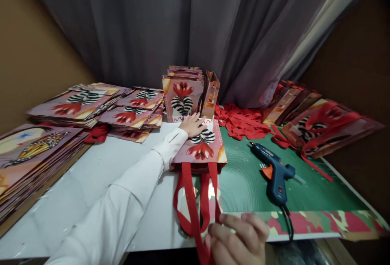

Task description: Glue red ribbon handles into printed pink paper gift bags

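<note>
A paper gift bag [210,151] with a red tulip and zebra-stripe print lies flat before me, its mouth facing me. Across its far end rests my left hand [192,126], fingers stretched out and pressing on the paper. Two red ribbon handles [191,200] loop out of the bag's mouth toward me. Close to the table's front edge, my right hand [237,238] has its fingers closed round one ribbon handle; the fingertips are partly hidden. A blue glue gun [276,171] with an orange trigger lies to the right of the bag.
Flat bag stacks [76,104] cover the left side, with a taller pile [33,155] nearer me. Upright bags [183,94] stand behind my left hand. Right of them sits a heap of red ribbon [240,121]. Handled bags [329,127] lean at the right. A grey curtain [143,29] hangs behind.
</note>
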`<state>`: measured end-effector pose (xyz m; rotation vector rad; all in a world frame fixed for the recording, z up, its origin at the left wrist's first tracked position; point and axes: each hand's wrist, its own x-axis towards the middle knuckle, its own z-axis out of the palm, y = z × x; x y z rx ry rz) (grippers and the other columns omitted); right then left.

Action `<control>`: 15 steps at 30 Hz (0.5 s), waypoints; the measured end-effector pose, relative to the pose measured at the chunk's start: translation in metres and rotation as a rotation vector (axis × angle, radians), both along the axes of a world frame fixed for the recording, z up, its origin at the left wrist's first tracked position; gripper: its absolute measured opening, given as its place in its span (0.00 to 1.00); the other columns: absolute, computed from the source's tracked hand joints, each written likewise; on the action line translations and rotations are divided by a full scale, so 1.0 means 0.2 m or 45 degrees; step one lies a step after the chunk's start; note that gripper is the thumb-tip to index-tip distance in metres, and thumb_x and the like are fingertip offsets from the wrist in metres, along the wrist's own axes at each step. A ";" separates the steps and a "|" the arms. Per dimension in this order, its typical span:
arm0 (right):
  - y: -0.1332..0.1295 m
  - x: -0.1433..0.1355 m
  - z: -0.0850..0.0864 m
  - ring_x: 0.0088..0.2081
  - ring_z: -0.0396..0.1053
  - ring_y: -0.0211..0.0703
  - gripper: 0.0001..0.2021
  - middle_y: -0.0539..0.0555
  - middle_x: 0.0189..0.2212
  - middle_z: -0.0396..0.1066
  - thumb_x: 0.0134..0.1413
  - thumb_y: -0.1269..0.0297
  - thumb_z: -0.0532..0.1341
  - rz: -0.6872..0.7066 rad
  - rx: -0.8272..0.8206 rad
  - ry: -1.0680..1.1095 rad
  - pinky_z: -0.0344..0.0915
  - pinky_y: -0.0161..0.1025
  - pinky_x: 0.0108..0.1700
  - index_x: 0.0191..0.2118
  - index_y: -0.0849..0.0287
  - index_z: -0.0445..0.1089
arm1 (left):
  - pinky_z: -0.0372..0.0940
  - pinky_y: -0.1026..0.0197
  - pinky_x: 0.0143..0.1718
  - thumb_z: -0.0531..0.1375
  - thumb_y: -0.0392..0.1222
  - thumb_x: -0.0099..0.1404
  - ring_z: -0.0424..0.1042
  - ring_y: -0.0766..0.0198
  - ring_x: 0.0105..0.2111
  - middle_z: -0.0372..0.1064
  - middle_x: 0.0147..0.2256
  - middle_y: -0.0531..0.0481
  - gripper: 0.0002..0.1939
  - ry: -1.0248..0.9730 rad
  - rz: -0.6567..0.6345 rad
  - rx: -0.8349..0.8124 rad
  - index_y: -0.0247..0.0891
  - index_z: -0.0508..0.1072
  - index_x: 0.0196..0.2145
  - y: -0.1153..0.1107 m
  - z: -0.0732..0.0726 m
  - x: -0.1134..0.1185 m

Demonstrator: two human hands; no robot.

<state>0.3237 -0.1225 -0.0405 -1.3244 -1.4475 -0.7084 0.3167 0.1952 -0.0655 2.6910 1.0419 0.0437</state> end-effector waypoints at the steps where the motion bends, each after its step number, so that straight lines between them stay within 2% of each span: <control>1: 0.01 0.03 0.04 0.25 0.67 0.40 0.12 0.44 0.18 0.73 0.59 0.70 0.58 0.007 -0.045 0.021 0.55 0.46 0.38 0.24 0.53 0.64 | 0.36 0.40 0.65 0.44 0.57 0.70 0.35 0.48 0.69 0.36 0.69 0.39 0.33 -0.022 -0.014 -0.008 0.39 0.48 0.67 0.00 0.00 0.00; 4: 0.17 0.15 0.15 0.29 0.66 0.43 0.03 0.51 0.26 0.72 0.57 0.69 0.57 0.124 -0.290 0.161 0.58 0.43 0.35 0.33 0.54 0.65 | 0.40 0.41 0.65 0.47 0.56 0.69 0.40 0.48 0.68 0.42 0.68 0.40 0.33 -0.133 -0.094 -0.012 0.39 0.51 0.66 -0.05 0.04 -0.04; 7: 0.49 0.31 0.20 0.28 0.65 0.40 0.05 0.50 0.27 0.68 0.51 0.74 0.57 0.151 -0.664 0.326 0.60 0.37 0.31 0.32 0.55 0.64 | 0.46 0.50 0.64 0.48 0.53 0.70 0.50 0.54 0.66 0.52 0.65 0.42 0.29 -0.328 -0.138 0.056 0.39 0.56 0.64 -0.15 0.14 -0.13; 9: 0.69 0.40 0.21 0.31 0.67 0.41 0.06 0.51 0.30 0.69 0.50 0.74 0.58 0.171 -0.998 0.324 0.62 0.36 0.33 0.34 0.58 0.66 | 0.54 0.56 0.59 0.46 0.49 0.71 0.61 0.59 0.59 0.62 0.60 0.42 0.24 -0.483 -0.100 0.130 0.37 0.61 0.60 -0.27 0.23 -0.24; 10: 0.75 0.43 0.22 0.32 0.68 0.42 0.08 0.52 0.31 0.70 0.47 0.73 0.62 0.199 -1.064 0.315 0.63 0.37 0.34 0.36 0.59 0.67 | 0.57 0.57 0.56 0.45 0.47 0.71 0.65 0.60 0.55 0.67 0.56 0.43 0.22 -0.550 -0.066 0.166 0.36 0.64 0.57 -0.34 0.27 -0.31; 11: 0.77 0.44 0.23 0.34 0.69 0.43 0.13 0.53 0.33 0.70 0.45 0.73 0.64 0.209 -1.082 0.307 0.64 0.37 0.35 0.39 0.60 0.67 | 0.61 0.59 0.52 0.45 0.47 0.72 0.69 0.61 0.49 0.71 0.49 0.45 0.19 -0.639 -0.020 0.205 0.37 0.67 0.51 -0.41 0.30 -0.37; 13: 0.68 0.41 0.24 0.41 0.69 0.44 0.17 0.57 0.42 0.69 0.49 0.73 0.62 0.248 -1.028 0.287 0.64 0.39 0.42 0.47 0.60 0.65 | 0.64 0.63 0.39 0.49 0.47 0.71 0.71 0.65 0.34 0.73 0.33 0.51 0.14 -0.915 0.036 0.209 0.38 0.71 0.36 -0.58 0.32 -0.50; 14: 0.58 0.36 0.23 0.42 0.69 0.44 0.14 0.57 0.43 0.69 0.55 0.73 0.57 0.298 -0.935 0.269 0.64 0.40 0.45 0.47 0.59 0.65 | 0.63 0.65 0.35 0.49 0.45 0.71 0.70 0.67 0.30 0.71 0.29 0.53 0.14 -0.896 -0.037 0.114 0.38 0.70 0.33 -0.66 0.30 -0.55; 15: 0.47 0.31 0.21 0.42 0.69 0.43 0.10 0.56 0.41 0.69 0.59 0.73 0.54 0.376 -0.917 0.251 0.64 0.39 0.45 0.45 0.58 0.65 | 0.63 0.66 0.33 0.48 0.43 0.71 0.69 0.68 0.28 0.71 0.28 0.53 0.15 -0.761 -0.202 -0.029 0.39 0.70 0.31 -0.73 0.27 -0.58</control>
